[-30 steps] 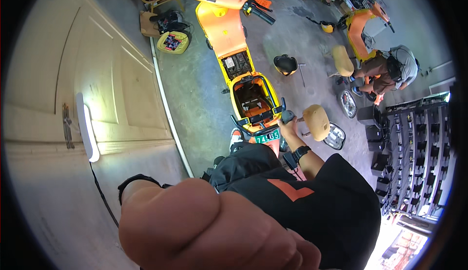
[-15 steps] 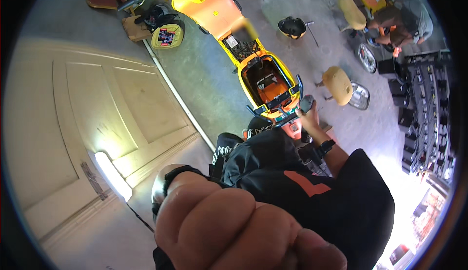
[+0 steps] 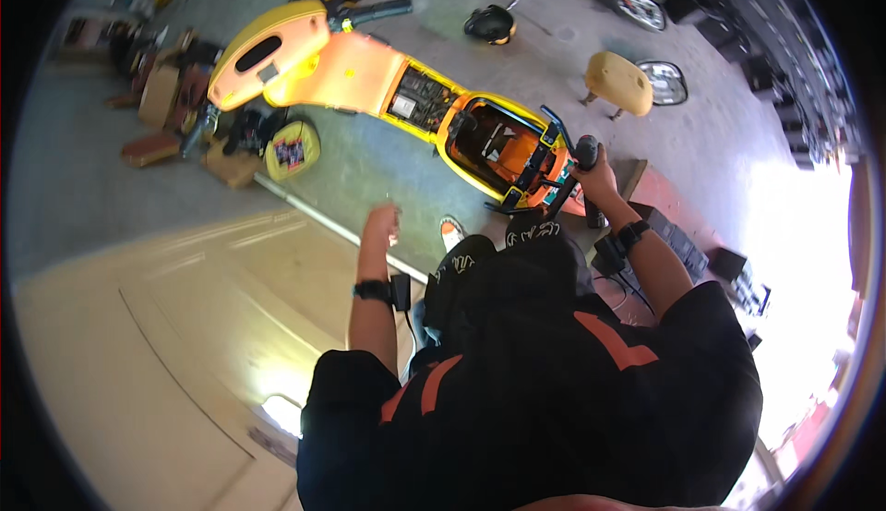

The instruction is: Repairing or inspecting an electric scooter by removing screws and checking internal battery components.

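While the right grip (image 3: 598, 177) wraps a black, round-ended handheld tool (image 3: 586, 149), the yellow-and-orange plastic-bodied scooter (image 3: 355, 75) stretches away up-left from it, tail nearest. Left grip (image 3: 381, 222) farther off, fingers bent; cannot tell if closed.

Scooter (image 3: 349, 72): yellow and orange, nose toward upper left of view, tail toward lower right. Rear tub (image 3: 520, 156) open, orange inside. Smaller bay (image 3: 423, 100) ahead of it, also open, dark parts showing. Black rails (image 3: 532, 168) across the tail.

Tool (image 3: 586, 150): dark, round-ended, held beside the tail; possibly a power driver, lower part unclear.
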`<control>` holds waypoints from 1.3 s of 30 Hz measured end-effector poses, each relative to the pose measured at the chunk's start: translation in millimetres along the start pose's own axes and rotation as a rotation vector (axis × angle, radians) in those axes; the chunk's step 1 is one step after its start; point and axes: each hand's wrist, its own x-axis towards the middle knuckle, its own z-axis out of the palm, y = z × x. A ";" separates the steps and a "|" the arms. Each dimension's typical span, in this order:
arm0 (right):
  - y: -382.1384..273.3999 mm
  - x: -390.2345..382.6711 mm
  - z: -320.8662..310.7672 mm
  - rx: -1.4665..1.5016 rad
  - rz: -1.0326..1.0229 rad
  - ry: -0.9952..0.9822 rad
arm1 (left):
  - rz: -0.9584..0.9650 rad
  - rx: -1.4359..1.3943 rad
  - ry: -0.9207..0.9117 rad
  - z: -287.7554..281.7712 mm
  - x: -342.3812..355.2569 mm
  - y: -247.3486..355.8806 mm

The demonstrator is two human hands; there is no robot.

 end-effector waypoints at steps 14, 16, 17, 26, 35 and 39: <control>-9.9 -15.5 16.5 -0.065 0.126 0.225 | 0.880 0.238 -0.651 62.9 -278.4 203.1; -0.5 -13.0 20.5 -0.074 0.096 0.253 | 1.005 0.311 -0.746 63.0 -327.9 217.4; -2.7 -14.6 19.8 -0.073 0.117 0.230 | 1.019 0.417 -0.745 59.1 -362.4 230.6; -6.4 -21.9 15.4 0.050 0.126 0.175 | 1.776 1.719 -0.398 93.0 -479.7 262.4; -13.4 -20.3 3.2 0.049 0.088 0.130 | 1.640 1.765 -0.605 122.8 -542.9 268.9; -7.7 -23.8 3.0 0.043 0.096 0.124 | 1.691 1.888 -0.442 128.2 -546.6 283.9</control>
